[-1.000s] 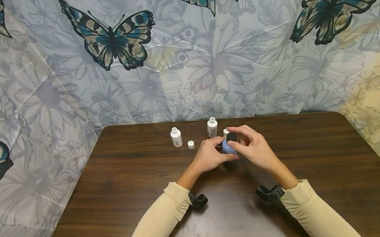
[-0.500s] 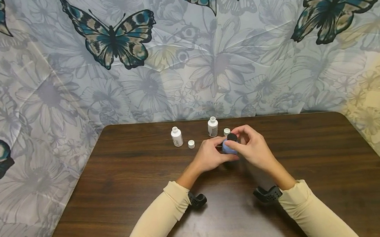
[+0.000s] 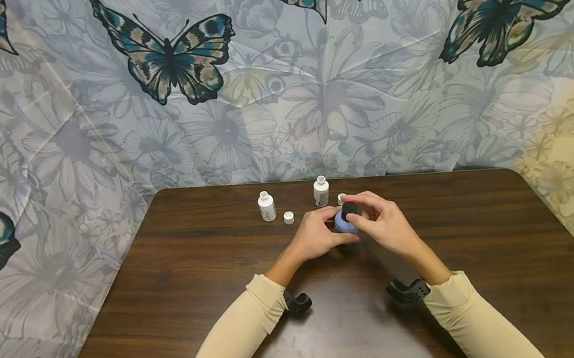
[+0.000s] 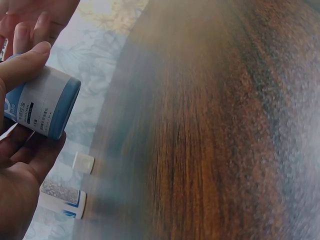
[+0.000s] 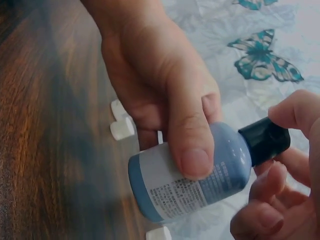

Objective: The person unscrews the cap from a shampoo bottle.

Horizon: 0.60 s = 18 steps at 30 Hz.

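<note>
My left hand (image 3: 318, 236) grips a small blue bottle (image 5: 220, 160) with a white printed label, its thumb lying across the label in the right wrist view. The bottle's black cap (image 5: 267, 140) sits on its neck. Thumb and fingers of my right hand (image 3: 382, 221) pinch this cap from two sides. The bottle leans in the grip over the table, its base to the left in the right wrist view. In the left wrist view, the bottle (image 4: 47, 100) shows its blue base band, while its cap end is out of frame.
Beyond the hands, two white bottles without caps, a left one (image 3: 267, 208) and a right one (image 3: 321, 192), stand upright on the brown wooden table (image 3: 170, 277). A white cap (image 3: 289, 218) lies beside each; the right cap (image 3: 341, 198) is partly behind my right fingers. A butterfly-print cloth (image 3: 227, 132) hangs behind.
My right hand's fingers turned around the black cap, the index finger drawing back to the right and then reaching forward left again. The left hand stays almost still on the bottle.
</note>
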{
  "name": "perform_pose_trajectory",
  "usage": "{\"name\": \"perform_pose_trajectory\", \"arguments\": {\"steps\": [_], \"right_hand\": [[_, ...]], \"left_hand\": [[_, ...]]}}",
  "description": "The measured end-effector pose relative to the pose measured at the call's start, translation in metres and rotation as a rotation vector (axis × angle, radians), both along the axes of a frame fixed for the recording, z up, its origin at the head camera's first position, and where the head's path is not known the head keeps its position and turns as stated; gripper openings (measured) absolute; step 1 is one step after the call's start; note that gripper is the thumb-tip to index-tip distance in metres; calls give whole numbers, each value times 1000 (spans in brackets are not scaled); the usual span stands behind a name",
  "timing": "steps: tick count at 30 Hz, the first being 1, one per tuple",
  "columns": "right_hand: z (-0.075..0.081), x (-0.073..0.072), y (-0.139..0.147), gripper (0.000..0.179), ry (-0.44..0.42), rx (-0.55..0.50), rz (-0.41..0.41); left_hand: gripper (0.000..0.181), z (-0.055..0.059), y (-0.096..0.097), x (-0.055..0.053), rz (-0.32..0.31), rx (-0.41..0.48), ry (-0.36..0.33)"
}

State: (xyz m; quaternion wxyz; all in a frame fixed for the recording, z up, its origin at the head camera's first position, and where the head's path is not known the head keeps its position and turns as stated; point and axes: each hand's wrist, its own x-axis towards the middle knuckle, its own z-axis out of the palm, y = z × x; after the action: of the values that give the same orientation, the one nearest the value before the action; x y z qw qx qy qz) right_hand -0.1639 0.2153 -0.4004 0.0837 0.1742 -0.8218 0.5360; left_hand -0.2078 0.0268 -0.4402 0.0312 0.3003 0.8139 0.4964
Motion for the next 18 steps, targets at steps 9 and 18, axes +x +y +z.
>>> {"name": "perform_pose_trajectory", "arguments": {"steps": [9, 18], "right_hand": [[-3, 0, -13, 40, -39, 73, -223], [-4, 0, -10, 34, -52, -14, -139]], "left_hand": [[38, 1, 2, 1, 4, 34, 21], [46, 0, 1, 1, 6, 19, 15]]}}
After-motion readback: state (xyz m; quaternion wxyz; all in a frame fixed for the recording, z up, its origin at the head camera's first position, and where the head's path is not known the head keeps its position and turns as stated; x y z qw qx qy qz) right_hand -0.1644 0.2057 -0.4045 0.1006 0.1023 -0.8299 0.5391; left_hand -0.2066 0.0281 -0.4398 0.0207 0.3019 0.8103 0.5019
